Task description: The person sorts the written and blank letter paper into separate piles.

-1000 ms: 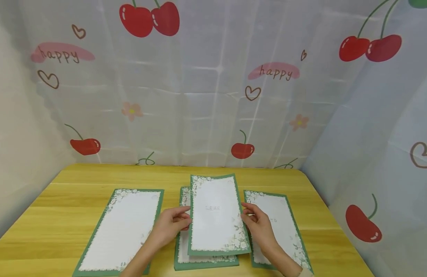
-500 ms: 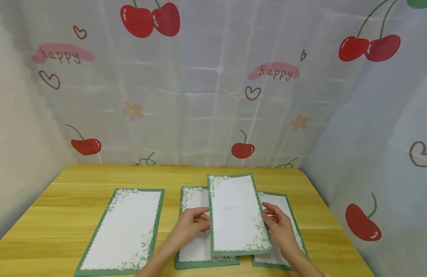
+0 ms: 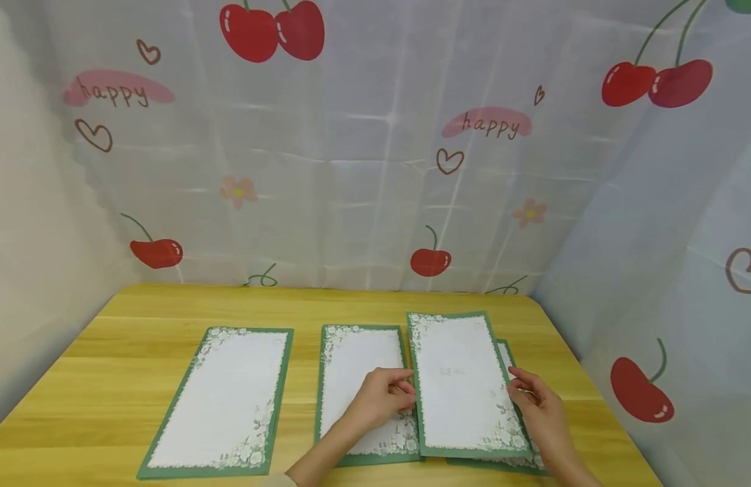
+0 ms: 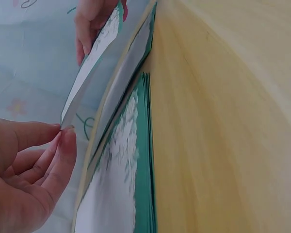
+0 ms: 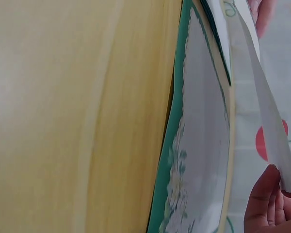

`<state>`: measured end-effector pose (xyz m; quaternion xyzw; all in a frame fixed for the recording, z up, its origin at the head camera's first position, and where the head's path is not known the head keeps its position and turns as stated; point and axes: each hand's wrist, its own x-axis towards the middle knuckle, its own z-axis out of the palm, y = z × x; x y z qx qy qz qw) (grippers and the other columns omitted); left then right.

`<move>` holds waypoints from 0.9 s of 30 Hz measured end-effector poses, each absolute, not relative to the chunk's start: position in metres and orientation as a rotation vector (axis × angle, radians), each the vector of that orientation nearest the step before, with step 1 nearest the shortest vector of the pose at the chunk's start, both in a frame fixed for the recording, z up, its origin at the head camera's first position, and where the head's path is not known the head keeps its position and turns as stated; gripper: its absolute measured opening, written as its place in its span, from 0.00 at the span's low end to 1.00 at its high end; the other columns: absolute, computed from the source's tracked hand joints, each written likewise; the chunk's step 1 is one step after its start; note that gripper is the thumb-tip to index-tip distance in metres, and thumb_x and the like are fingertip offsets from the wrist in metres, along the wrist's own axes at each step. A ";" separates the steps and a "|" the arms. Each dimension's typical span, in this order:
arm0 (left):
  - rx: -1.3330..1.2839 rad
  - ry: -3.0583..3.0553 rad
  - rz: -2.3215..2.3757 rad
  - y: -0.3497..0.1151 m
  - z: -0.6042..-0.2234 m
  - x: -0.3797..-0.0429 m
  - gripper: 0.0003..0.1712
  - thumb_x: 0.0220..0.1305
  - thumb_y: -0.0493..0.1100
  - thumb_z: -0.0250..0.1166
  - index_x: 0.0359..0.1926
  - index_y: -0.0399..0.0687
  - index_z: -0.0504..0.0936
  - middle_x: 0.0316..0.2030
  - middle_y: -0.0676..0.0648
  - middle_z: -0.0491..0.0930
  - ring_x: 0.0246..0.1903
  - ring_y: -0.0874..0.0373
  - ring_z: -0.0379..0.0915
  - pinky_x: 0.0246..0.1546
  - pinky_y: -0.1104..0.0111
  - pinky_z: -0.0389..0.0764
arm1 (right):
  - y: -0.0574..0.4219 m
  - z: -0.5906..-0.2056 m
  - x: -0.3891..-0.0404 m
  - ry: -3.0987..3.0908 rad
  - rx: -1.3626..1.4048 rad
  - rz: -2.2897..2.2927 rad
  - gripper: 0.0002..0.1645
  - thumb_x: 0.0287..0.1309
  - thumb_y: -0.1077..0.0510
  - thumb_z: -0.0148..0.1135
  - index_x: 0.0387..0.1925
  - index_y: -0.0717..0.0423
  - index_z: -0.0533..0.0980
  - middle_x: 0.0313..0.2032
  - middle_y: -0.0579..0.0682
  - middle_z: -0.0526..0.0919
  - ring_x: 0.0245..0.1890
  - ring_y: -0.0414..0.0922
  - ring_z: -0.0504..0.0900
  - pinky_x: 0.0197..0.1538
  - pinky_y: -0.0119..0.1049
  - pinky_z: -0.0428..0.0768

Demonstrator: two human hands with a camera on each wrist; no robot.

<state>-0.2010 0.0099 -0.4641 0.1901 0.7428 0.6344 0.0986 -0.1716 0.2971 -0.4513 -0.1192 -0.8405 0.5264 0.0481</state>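
A sheet of letter paper [image 3: 457, 392] with a green border and white printed flowers is held up between both hands. My left hand [image 3: 378, 399] pinches its left edge between thumb and fingers, as the left wrist view also shows. On the opposite edge, my right hand [image 3: 540, 406] pinches the paper near mid-height. Faint writing marks the sheet's middle. Below it lies the right-hand paper [image 5: 203, 121], mostly hidden in the head view; a gap shows between them in the right wrist view. A middle stack of matching sheets [image 3: 351, 385] lies partly under my left hand.
Another matching paper [image 3: 223, 399] lies at the left of the yellow wood-grain table [image 3: 77, 379]. A white curtain [image 3: 351, 223] printed with cherries hangs behind the table and along its right side.
Both hands have carried the sheet rightward, from over the middle stack to over the right-hand paper. The middle stack is now largely uncovered. The grip on both edges stays the same.
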 end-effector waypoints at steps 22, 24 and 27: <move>0.619 2.288 1.484 0.055 -0.459 -0.212 0.18 0.61 0.42 0.71 0.22 0.42 0.72 0.15 0.56 0.63 0.13 0.63 0.60 0.16 0.72 0.61 | 0.336 -0.458 -0.169 -2.666 -0.574 1.421 0.25 0.73 0.59 0.53 0.67 0.63 0.68 0.52 0.59 0.74 0.44 0.50 0.72 0.38 0.28 0.75; 0.622 2.311 1.451 0.056 -0.459 -0.212 0.24 0.61 0.43 0.71 0.18 0.48 0.66 0.13 0.56 0.60 0.12 0.63 0.56 0.15 0.72 0.59 | 0.337 -0.459 -0.169 -2.676 -0.557 1.418 0.25 0.72 0.58 0.53 0.66 0.64 0.68 0.51 0.59 0.75 0.44 0.50 0.72 0.37 0.29 0.75; 0.624 2.349 1.400 0.058 -0.459 -0.212 0.25 0.60 0.45 0.72 0.16 0.49 0.65 0.12 0.56 0.60 0.12 0.64 0.55 0.15 0.73 0.59 | 0.338 -0.461 -0.170 -2.710 -0.529 1.381 0.24 0.72 0.58 0.55 0.65 0.65 0.71 0.49 0.58 0.77 0.41 0.49 0.74 0.37 0.29 0.76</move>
